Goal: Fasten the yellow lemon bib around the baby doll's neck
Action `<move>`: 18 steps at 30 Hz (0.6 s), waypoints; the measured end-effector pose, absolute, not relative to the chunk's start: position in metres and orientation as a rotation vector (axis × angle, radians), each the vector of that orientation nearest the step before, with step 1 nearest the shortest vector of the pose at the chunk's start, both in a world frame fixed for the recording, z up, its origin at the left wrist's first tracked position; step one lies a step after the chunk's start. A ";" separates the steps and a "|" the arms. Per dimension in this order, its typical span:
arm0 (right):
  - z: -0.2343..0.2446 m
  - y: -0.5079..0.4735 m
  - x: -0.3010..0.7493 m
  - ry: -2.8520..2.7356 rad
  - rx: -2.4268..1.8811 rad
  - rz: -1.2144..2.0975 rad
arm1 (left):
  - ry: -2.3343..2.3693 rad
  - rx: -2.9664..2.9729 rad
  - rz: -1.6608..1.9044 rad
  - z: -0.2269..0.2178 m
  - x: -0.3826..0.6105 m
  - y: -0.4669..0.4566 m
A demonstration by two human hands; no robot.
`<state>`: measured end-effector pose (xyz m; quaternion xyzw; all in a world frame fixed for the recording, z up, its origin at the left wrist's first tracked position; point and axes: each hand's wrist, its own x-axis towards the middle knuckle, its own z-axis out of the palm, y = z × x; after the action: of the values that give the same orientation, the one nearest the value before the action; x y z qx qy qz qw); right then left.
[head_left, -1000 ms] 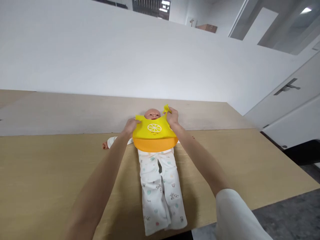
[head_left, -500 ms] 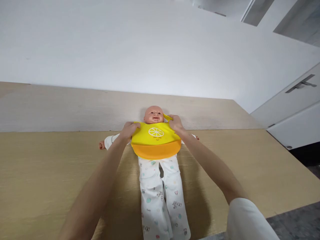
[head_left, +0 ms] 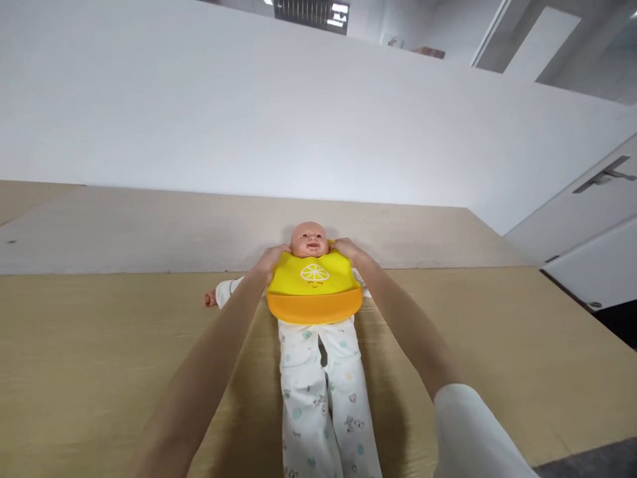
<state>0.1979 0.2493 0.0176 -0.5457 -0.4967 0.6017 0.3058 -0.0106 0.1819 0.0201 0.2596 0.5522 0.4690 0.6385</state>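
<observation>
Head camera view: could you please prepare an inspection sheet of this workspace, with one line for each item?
Surface: wood-toned tabletop, with a paler strip along its far side.
Job's things: doll lying face up in patterned trousers; yellow bib with an orange pocket over its chest.
Clutter: nothing seen.
Hands: left hand and right hand at the bib's upper corners, one on each side of the doll's neck; exact grip partly hidden.
Cables: nothing seen.
Surroundings: white wall beyond the table; metal door handle at the picture's right.
</observation>
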 end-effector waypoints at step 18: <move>0.015 0.178 0.214 -1.125 -1.072 1.918 | 0.910 0.382 1.091 0.022 -0.010 0.132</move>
<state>0.2140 0.1777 0.0154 -0.4100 -0.4302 0.7333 0.3303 -0.0103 0.1316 0.0221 0.1744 0.4150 0.4976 0.7414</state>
